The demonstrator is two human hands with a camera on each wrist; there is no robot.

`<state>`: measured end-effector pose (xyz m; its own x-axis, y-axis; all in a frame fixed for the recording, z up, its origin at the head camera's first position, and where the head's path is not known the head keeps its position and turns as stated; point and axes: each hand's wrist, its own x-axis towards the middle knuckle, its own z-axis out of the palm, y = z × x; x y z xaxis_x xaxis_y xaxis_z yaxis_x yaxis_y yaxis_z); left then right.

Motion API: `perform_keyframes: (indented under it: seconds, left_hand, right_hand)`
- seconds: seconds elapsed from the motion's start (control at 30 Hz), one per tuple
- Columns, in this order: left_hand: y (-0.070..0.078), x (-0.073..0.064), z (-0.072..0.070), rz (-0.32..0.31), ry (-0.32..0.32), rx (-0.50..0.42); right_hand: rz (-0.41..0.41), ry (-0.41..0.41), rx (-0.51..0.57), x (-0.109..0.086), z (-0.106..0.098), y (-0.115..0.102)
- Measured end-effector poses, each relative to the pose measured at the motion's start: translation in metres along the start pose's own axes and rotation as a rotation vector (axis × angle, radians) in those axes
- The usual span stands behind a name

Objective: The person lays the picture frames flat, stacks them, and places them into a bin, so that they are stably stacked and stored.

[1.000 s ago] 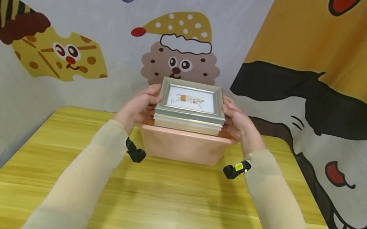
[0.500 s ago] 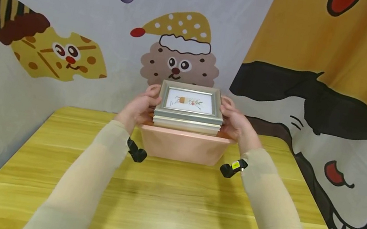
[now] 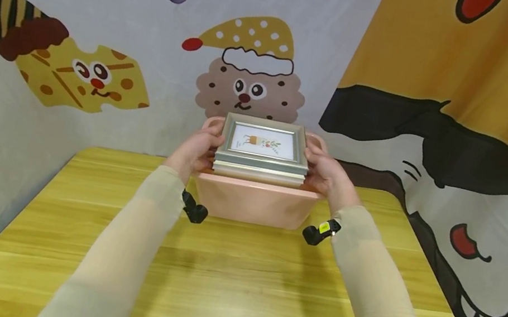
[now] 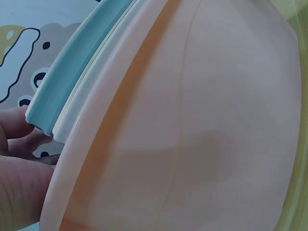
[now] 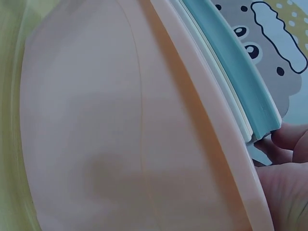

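Observation:
A stack of picture frames (image 3: pixel 262 151), the top one silver-green with a small plant print, sits just above a pink plastic basin (image 3: pixel 254 201) at the far middle of the yellow wooden table (image 3: pixel 231 285). My left hand (image 3: pixel 195 151) grips the stack's left side and my right hand (image 3: pixel 328 173) grips its right side. In the left wrist view my fingers (image 4: pixel 19 139) hold the frame edge (image 4: pixel 62 96) over the basin's rim (image 4: pixel 120 125). The right wrist view shows fingers (image 5: pixel 288 144) under the frame edge (image 5: pixel 240 82), close above the basin (image 5: pixel 120 134).
Cartoon-printed cloth walls (image 3: pixel 101 41) close in the table at the back and both sides. The basin stands near the table's far edge. Bare tabletop stretches between me and the basin.
Both hands have lowered the frame stack a little toward the basin; the basin's far rim now shows behind the stack.

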<state>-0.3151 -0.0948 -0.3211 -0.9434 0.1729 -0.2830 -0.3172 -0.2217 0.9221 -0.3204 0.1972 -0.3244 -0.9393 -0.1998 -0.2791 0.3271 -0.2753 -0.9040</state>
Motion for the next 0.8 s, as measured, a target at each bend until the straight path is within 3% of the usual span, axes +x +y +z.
perform_keyframes:
  seconds: [0.13, 0.43, 0.8]
  left_hand:
    - [-0.001, 0.0016, 0.0025, -0.005, -0.002, -0.005]
    - [-0.0056, 0.0038, 0.0047, -0.009, 0.05, 0.024]
    - [-0.0053, 0.0045, 0.0059, -0.019, 0.023, 0.058]
  right_hand:
    - [-0.019, 0.013, -0.006, 0.0009, -0.0002, -0.0006]
    - [0.019, 0.065, -0.002, 0.0042, 0.001, 0.0005]
    - [0.052, 0.079, 0.026, 0.0082, 0.0036, 0.0017]
